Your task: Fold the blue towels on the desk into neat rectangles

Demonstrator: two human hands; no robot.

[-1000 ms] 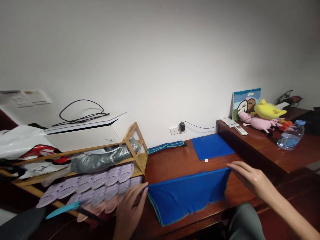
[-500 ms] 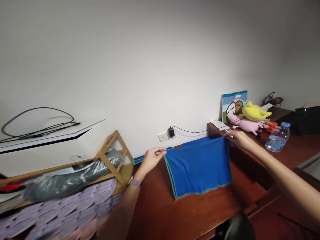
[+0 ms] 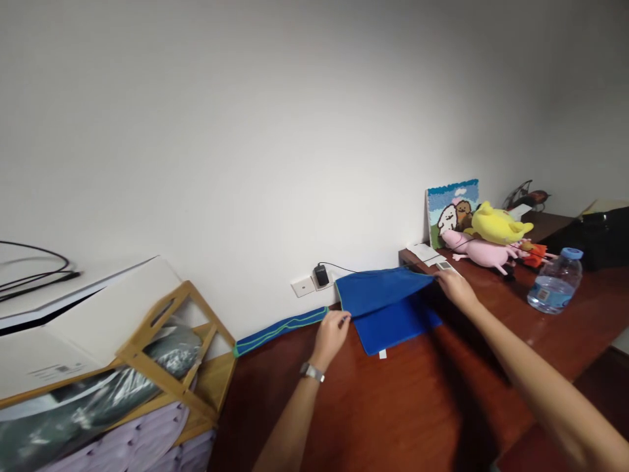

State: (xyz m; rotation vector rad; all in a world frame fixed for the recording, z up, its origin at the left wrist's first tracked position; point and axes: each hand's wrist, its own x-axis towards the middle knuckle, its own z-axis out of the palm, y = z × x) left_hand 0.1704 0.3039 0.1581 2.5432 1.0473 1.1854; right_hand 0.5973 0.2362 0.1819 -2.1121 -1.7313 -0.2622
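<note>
A blue cloth with green edging is pinched at its near corners by both hands. My left hand is closed on the left corner, low over the table. At the right corner my right hand grips the same cloth, a little higher. The far edge lies back toward the wall, and part of the cloth, or a second layer, rests flat on the brown table with a small white tag showing. A folded blue strip of cloth with green edges lies along the wall to the left.
A wooden rack with plastic-wrapped dark items stands at left. A wall socket with a black charger sits behind the cloth. On the right are a water bottle, a pink plush toy, a yellow plush toy and a dog picture.
The cloth hung down in front of my hands before; now it spreads back toward the wall. My left hand has moved right and down, and the view has shifted.
</note>
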